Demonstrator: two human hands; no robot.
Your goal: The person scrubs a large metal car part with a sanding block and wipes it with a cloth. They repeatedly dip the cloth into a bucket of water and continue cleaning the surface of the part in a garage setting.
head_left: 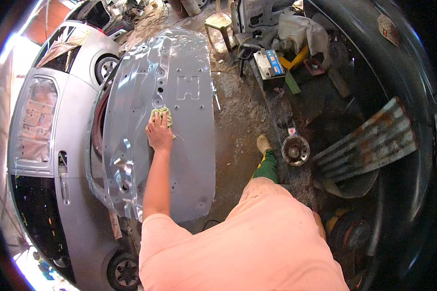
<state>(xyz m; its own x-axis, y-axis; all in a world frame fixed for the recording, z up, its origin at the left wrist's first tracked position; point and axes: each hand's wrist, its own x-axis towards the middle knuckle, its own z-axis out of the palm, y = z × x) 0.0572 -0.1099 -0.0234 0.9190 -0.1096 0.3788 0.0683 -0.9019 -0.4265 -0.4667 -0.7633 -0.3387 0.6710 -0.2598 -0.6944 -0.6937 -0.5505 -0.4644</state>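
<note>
My left hand (159, 133) presses down on a crumpled yellow-green cloth (163, 115), its fingers bent over the fabric. The cloth lies against a large grey car body panel (189, 140), near the panel's middle, beside a raised, shiny ridge with holes. Sheet metal curves down along the panel's left side, where more holes and glossy patches show. My left arm reaches straight out over the panel's near half. Only a sliver of skin shows at my right side, by the pink shirt (243, 242); my right hand is out of sight.
A silver van (77, 208) with paper-masked windows stands close on the left. To the right are a car battery (269, 64), a round metal dish (295, 149) and a rusty corrugated sheet (369, 140). A stool (219, 22) stands beyond the panel. Wet-looking floor (235, 111) runs between.
</note>
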